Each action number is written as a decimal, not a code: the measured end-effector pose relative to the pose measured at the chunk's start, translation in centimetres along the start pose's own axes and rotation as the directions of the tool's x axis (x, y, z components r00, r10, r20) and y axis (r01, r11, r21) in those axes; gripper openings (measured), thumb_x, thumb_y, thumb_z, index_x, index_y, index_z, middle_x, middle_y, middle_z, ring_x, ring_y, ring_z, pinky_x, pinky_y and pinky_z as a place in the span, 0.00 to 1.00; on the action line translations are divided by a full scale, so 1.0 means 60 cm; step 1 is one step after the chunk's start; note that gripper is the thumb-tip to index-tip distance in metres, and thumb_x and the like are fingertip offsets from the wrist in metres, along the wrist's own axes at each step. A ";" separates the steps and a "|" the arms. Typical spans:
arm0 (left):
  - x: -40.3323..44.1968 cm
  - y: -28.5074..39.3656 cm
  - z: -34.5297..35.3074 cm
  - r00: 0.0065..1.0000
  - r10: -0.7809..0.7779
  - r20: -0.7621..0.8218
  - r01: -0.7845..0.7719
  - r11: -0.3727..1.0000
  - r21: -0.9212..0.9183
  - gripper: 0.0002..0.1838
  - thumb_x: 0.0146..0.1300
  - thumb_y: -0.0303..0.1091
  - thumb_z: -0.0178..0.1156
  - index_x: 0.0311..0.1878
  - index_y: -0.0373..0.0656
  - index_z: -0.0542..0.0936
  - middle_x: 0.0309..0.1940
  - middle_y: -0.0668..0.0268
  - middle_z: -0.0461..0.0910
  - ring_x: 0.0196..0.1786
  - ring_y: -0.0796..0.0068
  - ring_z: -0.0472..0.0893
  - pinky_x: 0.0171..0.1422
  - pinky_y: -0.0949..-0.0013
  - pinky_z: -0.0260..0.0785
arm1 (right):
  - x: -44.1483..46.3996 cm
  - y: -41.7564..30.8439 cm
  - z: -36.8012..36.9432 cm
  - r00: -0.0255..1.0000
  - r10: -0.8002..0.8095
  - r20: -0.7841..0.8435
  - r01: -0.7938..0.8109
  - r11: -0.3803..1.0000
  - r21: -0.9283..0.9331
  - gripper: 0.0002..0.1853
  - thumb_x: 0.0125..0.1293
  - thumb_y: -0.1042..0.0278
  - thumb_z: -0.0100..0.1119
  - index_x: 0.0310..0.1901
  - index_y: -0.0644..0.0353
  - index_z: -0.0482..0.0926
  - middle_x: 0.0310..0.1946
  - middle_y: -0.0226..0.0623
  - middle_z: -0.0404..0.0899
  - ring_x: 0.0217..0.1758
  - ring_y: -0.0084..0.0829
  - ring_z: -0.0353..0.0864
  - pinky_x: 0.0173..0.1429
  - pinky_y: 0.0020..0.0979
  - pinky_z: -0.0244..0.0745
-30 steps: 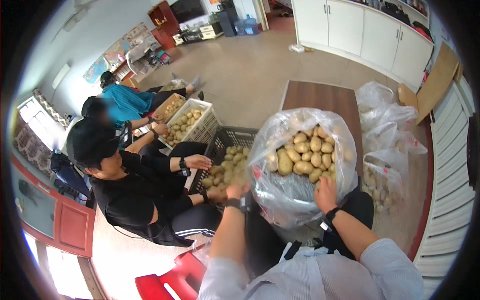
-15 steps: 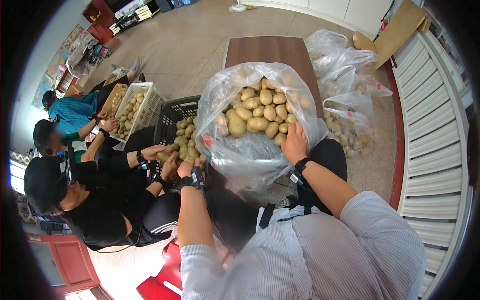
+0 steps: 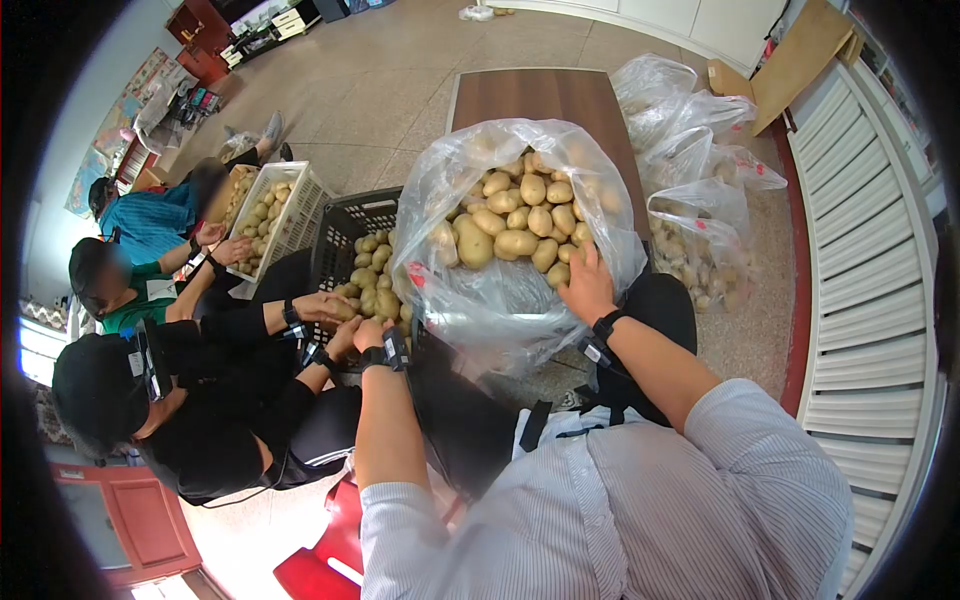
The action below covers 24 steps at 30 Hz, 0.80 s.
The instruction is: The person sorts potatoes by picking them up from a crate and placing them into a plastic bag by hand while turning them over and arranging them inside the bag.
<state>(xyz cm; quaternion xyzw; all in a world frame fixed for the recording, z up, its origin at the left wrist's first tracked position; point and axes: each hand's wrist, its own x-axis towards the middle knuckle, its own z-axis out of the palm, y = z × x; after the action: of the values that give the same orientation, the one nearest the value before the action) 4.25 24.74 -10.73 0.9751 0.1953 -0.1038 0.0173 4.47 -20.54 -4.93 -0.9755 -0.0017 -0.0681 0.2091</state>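
Observation:
A clear plastic bag [image 3: 440, 180] stands wide open in front of me, with many potatoes [image 3: 515, 243] in its far part. My right hand [image 3: 588, 288] reaches over the bag's right side, its fingers curled against a potato [image 3: 559, 274] at the near edge of the pile. To the left, my left hand [image 3: 372, 334] is at the near edge of a black crate [image 3: 327, 232] of potatoes. Its fingers look curled together, and what they hold, if anything, is hidden. A co-worker's hands [image 3: 325, 307] are close beside it, over the same crate.
The bag rests on a brown tabletop [image 3: 540, 97]. More plastic bags of potatoes [image 3: 700, 240] line the floor at right, near a white radiator [image 3: 865, 330]. Beyond the black crate is a white crate [image 3: 300, 205] of potatoes, with other people sitting at left.
My left hand's extended thumb has drawn in and the fingers look more closed. My right hand has shifted slightly to the left at the pile. The nearest co-worker's head has tilted.

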 end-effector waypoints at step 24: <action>-0.150 0.258 -0.169 0.982 -0.065 0.175 0.167 -0.116 -0.979 0.18 0.69 0.28 0.52 0.59 0.30 0.69 0.49 0.53 0.76 0.37 0.62 0.83 0.35 0.63 0.81 | -0.037 -0.014 0.045 0.891 -0.453 0.009 0.432 0.843 -0.321 0.17 0.59 0.68 0.54 0.51 0.49 0.77 0.44 0.41 0.76 0.38 0.44 0.82 0.41 0.46 0.71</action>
<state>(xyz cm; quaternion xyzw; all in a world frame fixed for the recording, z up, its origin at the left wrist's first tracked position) 4.09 7.79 0.97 0.6140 0.2911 0.0411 0.7326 2.60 -18.60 -7.30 -0.9665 -0.2087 -0.1466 0.0294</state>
